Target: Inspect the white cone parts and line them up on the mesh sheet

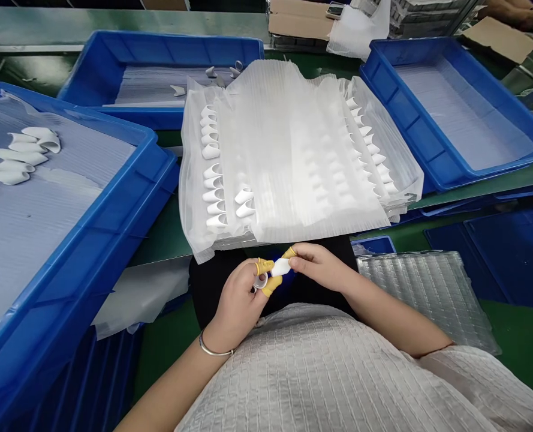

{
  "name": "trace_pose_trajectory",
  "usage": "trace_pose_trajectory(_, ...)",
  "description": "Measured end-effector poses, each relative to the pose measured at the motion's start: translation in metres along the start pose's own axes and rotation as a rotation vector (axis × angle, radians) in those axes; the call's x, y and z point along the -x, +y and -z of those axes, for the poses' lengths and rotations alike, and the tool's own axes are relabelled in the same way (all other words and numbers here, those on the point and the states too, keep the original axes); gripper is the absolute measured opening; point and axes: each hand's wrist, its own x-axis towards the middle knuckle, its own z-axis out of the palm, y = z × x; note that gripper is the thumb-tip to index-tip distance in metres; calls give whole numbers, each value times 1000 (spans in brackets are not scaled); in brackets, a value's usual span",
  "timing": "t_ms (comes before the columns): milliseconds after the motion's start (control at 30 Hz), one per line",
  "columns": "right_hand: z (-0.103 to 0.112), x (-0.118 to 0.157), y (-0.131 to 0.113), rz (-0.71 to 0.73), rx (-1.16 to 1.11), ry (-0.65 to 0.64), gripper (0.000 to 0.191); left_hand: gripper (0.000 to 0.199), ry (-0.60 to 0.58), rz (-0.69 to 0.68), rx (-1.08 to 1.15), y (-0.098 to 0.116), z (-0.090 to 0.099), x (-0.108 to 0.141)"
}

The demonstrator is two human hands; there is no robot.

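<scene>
Between my two hands, above my lap, is a small white hollow plastic part (280, 267) with a round open end. My left hand (243, 288) pinches it by the ring-shaped end, with yellow finger cots on its fingertips. The fingers of my right hand (318, 264) close on its other, narrower end; a yellow cot covers one fingertip. In front of me a tray of similar white parts (216, 195) stands in rows, largely covered by a translucent white sheet (275, 132). More such parts (18, 159) lie loose in the left blue bin (126, 186).
A second blue bin (158, 114) at the back holds a few white parts. The right blue bin (432, 120) is lined with a pale sheet. A clear ridged plastic tray (423, 294) lies low at my right. Cardboard (300, 21) is at the back, and part of another person's arm (513, 12) shows top right.
</scene>
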Motion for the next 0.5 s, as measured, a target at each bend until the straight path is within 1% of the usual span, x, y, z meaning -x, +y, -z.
trace_pose_trajectory(133, -6, 1, 1, 4, -13, 10, 35, 6, -25, 34, -13, 3, 0, -1)
trace_pose_trajectory(233, -11, 0, 2, 36, 4, 57, 30, 9, -62, 129, 19, 6, 1, -1)
trace_pose_trajectory(367, -10, 1, -3, 137, 83, 121, 30, 20, -83, 299, 191, 8, 2, 0)
trace_pose_trajectory(500, -8, 4, -6, 264, 267, 114, 23, 22, -102, 385, 360, 6, 0, 0)
